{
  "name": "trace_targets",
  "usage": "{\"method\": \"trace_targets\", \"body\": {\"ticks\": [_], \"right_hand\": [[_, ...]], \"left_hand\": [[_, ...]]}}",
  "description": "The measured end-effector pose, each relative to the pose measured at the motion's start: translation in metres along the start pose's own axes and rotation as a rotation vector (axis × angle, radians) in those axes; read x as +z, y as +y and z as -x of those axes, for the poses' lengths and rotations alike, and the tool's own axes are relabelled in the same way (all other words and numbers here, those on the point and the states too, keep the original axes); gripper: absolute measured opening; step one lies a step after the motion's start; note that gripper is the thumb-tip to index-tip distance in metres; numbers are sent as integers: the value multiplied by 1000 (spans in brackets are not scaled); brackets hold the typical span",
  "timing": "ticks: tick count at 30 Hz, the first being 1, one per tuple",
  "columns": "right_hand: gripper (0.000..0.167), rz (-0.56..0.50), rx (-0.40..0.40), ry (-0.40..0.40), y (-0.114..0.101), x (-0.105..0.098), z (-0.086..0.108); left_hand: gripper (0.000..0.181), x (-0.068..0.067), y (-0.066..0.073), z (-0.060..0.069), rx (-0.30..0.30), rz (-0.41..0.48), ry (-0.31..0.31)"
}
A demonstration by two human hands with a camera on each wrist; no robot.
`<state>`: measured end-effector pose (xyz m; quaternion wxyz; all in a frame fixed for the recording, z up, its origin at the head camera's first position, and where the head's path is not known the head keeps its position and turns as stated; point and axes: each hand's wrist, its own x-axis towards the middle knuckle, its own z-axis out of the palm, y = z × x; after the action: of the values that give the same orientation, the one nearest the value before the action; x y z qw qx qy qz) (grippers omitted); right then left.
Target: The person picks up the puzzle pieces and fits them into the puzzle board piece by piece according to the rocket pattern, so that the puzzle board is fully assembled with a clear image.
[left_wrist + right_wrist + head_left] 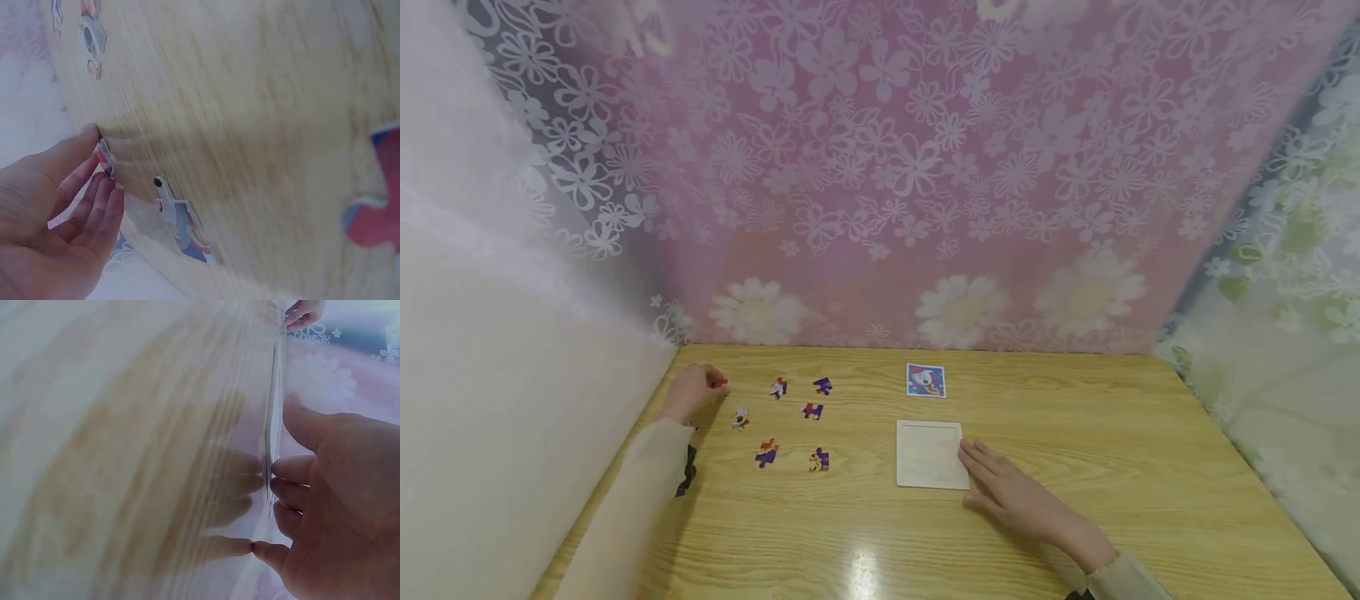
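At the table (1120,425), a pinched puzzle piece (721,383) juts right, axis unclear.

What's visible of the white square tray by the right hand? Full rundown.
The white tray is thin, flat and roughly square, with slightly rounded corners and a plain off-white inner panel outlined by a narrow border. It looks smooth; the exact material can't be told. Nothing shows inside it. It lies flat on the wood-look table, nearer the person than the picture card and right of the loose puzzle pieces. Fingertips of the right hand touch its right edge.
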<state>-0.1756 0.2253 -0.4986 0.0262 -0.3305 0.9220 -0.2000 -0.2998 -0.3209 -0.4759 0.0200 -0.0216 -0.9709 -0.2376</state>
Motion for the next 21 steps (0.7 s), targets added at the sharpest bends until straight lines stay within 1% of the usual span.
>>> {"method": "trace_targets", "body": {"ticks": [3,5,8,11,14,18,21], "right_hand": [[64,12,-3,0,-1,0,1],[65,22,3,-7,-2,1,1],[65,28,14,-21,-4,1,1],[66,42,19,-24,-5,1,2],[67,60,18,-22,-6,1,3],[68,65,17,-26,-7,0,3],[68,64,17,-29,-9,-2,4]], "left_hand": [[27,-2,2,1,10,-32,1],[25,-2,2,1,22,-43,13],[23,-4,1,3,26,-28,41],[22,-5,2,4,24,7,64],[25,-6,4,5,22,27,63],[28,-6,10,5,15,30,52],[28,-6,20,6,30,35,58]]}}
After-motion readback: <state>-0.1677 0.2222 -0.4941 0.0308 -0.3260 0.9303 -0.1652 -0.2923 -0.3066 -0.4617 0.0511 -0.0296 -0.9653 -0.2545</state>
